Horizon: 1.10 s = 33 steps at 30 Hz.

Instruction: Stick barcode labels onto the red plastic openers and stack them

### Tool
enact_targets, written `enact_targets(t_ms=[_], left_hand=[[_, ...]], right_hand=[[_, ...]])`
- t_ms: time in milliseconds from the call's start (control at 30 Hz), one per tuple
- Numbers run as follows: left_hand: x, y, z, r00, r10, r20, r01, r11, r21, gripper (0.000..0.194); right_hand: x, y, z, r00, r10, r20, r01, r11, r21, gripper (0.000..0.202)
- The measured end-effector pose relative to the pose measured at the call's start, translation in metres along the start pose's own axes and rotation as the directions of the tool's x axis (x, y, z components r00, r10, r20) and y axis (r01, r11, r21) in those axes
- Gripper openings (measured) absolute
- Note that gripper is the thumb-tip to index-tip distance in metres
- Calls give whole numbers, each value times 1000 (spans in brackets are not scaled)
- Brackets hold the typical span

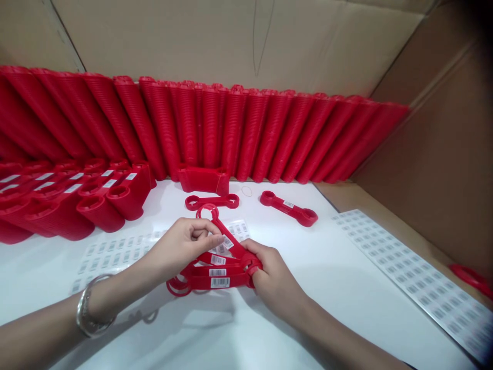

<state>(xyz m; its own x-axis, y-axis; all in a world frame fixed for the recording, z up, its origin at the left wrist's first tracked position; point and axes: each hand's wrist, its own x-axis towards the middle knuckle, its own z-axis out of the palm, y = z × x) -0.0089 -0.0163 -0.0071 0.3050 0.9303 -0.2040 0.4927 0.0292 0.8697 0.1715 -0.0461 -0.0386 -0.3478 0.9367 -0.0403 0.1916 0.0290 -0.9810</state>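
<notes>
Grips the gathered ends of a fanned bunch of red bars (233,271) in the right hand (276,280), pinched between thumb and fingers, over the middle of the white table (269,329). Touches the top bar (238,249) with the left hand (192,241), bringing thumb and forefinger close together beside its label (228,241); cannot tell whether pinching that label or pressing it down. Aims the top bar's long axis away and leftward from the right hand, ring at the far end. Spreads the lower bars nearly crosswise, leftward from the same grip. Faces a loose bar (211,202) lying crosswise just beyond the ring, then a banded stack (198,180), and, to the right, a labelled bar (288,206) slanting nearer at its right end. Covers part of a sticker sheet (111,252) with the left forearm. Has another sheet (412,277) along the right edge, labelled stacks (65,218) at left, and tall stacks (208,133) blocking the lower cardboard wall (185,41).
</notes>
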Motion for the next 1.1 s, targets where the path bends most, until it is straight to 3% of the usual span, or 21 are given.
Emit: enact_targets(t_ms=[200, 333, 500, 600, 733, 800, 833, 967, 1100], left_hand=[[2, -4, 3, 1000, -13, -17, 13, 1000, -21, 32], [1, -3, 4, 998, 38, -50, -38, 999, 9, 29], [-4, -6, 8, 980, 166, -108, -133, 956, 260, 28], [-6, -13, 11, 927, 358, -111, -233, 781, 580, 28], [-5, -18, 13, 736, 677, 5, -323, 346, 881, 35], [-3, -18, 13, 664, 746, 48, -292, 200, 935, 38], [-1, -17, 12, 648, 760, 46, -267, 169, 949, 40], [5, -15, 3, 663, 746, -58, -169, 225, 960, 55], [8, -14, -11, 735, 663, -145, -93, 310, 946, 60]], right_hand=[[-1, -1, 0, 1000, -14, 9, 14, 1000, 27, 26], [-1, 0, 0, 1000, -16, 9, 16, 1000, 26, 25], [-1, -1, 1, 1000, -7, 22, 7, 1000, 7, 29], [-1, -2, 2, 999, -19, 42, 19, 1000, 6, 32], [-1, -2, 2, 998, -43, 34, 45, 997, -66, 32], [-1, -1, 2, 998, -57, 32, 60, 994, -94, 31], [-1, 0, 2, 998, -58, 32, 61, 993, -98, 31], [-1, 1, 2, 999, -29, 39, 30, 999, -45, 33], [-1, -1, 3, 998, -32, 47, 30, 999, 44, 38]])
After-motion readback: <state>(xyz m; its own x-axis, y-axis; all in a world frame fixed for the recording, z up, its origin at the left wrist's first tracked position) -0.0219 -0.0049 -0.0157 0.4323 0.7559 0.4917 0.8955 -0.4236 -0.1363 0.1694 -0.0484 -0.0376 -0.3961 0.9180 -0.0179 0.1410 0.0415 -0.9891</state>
